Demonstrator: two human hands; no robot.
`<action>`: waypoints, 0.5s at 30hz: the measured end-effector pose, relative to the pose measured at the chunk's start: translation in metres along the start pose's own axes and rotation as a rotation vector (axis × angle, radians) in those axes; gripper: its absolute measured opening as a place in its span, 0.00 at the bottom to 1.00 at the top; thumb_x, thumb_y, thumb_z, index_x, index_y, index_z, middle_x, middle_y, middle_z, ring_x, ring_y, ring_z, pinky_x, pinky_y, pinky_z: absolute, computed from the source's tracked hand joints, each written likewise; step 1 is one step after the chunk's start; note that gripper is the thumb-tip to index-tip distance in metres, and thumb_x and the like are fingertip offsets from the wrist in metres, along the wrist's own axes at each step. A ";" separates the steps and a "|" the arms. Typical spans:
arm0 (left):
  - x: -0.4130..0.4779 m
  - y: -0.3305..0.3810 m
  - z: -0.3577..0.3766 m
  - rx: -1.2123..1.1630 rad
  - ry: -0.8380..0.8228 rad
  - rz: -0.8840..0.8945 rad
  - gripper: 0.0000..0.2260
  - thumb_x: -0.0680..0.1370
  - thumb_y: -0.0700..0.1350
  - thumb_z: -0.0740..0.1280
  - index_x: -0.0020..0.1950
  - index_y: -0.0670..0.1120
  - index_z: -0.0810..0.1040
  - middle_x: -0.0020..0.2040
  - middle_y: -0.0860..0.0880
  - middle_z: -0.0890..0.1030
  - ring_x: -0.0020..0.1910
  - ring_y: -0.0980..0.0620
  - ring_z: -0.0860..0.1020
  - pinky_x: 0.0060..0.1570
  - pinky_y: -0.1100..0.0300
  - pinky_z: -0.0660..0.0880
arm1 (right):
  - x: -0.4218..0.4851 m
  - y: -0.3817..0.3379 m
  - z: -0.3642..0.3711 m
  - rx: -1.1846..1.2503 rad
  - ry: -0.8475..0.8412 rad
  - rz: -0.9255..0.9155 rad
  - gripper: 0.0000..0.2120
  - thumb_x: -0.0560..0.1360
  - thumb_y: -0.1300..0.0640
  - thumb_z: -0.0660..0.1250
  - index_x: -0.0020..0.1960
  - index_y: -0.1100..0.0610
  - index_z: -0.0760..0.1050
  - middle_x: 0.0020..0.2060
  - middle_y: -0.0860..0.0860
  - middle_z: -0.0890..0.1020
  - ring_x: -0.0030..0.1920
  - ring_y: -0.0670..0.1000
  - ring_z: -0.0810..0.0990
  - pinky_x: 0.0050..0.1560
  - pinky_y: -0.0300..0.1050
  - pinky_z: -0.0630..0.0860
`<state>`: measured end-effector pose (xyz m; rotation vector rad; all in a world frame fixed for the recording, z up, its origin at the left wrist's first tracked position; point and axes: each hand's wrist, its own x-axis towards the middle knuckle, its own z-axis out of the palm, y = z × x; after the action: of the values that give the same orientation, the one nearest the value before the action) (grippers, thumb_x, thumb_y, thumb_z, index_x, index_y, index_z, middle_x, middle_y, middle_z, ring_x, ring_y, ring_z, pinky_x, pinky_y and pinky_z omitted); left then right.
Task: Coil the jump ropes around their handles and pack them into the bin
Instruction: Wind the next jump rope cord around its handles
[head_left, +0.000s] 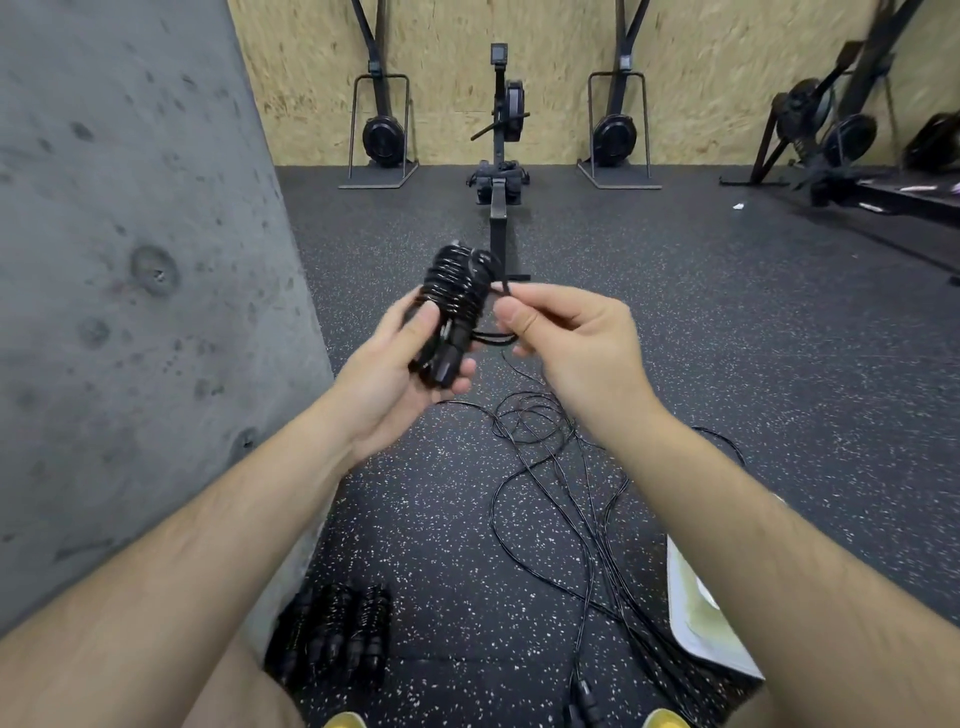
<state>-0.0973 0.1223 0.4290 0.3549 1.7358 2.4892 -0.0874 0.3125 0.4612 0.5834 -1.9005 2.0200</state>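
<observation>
Rope held between both hands at chest height.
Left hand (400, 364) grips the coiled jump rope (457, 296), palm up; right hand (566, 338) pinches its loose cord end (501, 291).

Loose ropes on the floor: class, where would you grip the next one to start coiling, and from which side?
Grip a handle at the near end, from above. The handles lie flat by the feet, rigid and apart, while the loose ropes tangle farther out.

- Grey pitted concrete wall (119, 260) at left.
- Chipboard back wall (561, 47).
- Black speckled rubber floor (675, 322).
- Rowing machine (501, 156) standing centre, further machines beside it.
</observation>
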 end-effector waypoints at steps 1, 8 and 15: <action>0.000 0.002 0.001 -0.021 0.041 0.022 0.21 0.84 0.50 0.63 0.77 0.58 0.64 0.61 0.34 0.80 0.46 0.42 0.81 0.44 0.50 0.80 | 0.000 0.001 -0.003 -0.129 -0.013 -0.051 0.08 0.75 0.63 0.74 0.52 0.53 0.86 0.39 0.46 0.86 0.39 0.42 0.80 0.42 0.38 0.76; -0.005 0.003 0.010 -0.003 0.111 0.115 0.21 0.86 0.42 0.59 0.74 0.63 0.66 0.67 0.40 0.79 0.51 0.36 0.84 0.57 0.38 0.79 | 0.000 0.014 -0.004 -0.718 -0.141 -0.280 0.09 0.77 0.56 0.72 0.55 0.54 0.86 0.35 0.50 0.80 0.39 0.50 0.77 0.42 0.49 0.75; -0.004 0.002 0.013 -0.028 0.085 0.143 0.21 0.85 0.42 0.60 0.73 0.64 0.67 0.70 0.38 0.75 0.55 0.36 0.82 0.54 0.42 0.80 | -0.001 0.014 -0.004 -0.923 -0.210 -0.339 0.09 0.79 0.55 0.66 0.47 0.56 0.84 0.33 0.48 0.74 0.39 0.50 0.72 0.40 0.50 0.73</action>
<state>-0.0902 0.1328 0.4346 0.3894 1.7636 2.6628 -0.0939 0.3157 0.4488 0.7782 -2.3539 0.7506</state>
